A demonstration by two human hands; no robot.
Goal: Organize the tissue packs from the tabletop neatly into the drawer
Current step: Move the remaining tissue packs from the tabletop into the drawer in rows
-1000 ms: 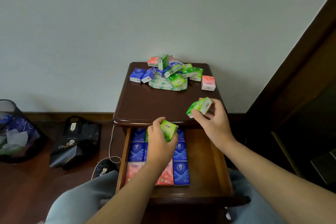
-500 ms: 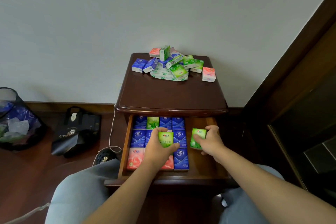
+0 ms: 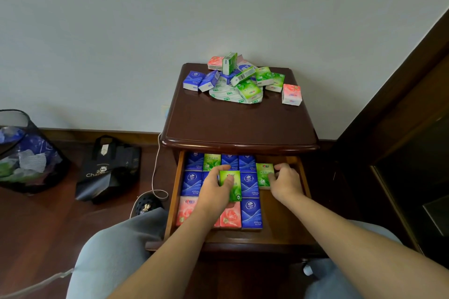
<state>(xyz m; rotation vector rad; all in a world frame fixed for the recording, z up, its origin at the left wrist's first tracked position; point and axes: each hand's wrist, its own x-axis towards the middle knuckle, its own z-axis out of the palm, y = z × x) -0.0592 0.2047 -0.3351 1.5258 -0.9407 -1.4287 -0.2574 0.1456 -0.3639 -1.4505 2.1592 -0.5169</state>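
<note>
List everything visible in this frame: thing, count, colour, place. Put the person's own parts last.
nightstand: one, dark brown, against the wall.
drawer: one, brown, pulled open.
packs in the drawer: about a dozen, blue, green, pink, in rows at left.
pile of packs: roughly ten, mixed colours, tabletop rear, on a crumpled wrapper.
pink pack: one, apart at the pile's right.
black bag: one, floor left.
mesh bin: one, dark, far left.
white cable: one, beside the nightstand.
left hand: holds a green pack over the rows.
right hand: holds a green pack at the drawer's right.
</note>
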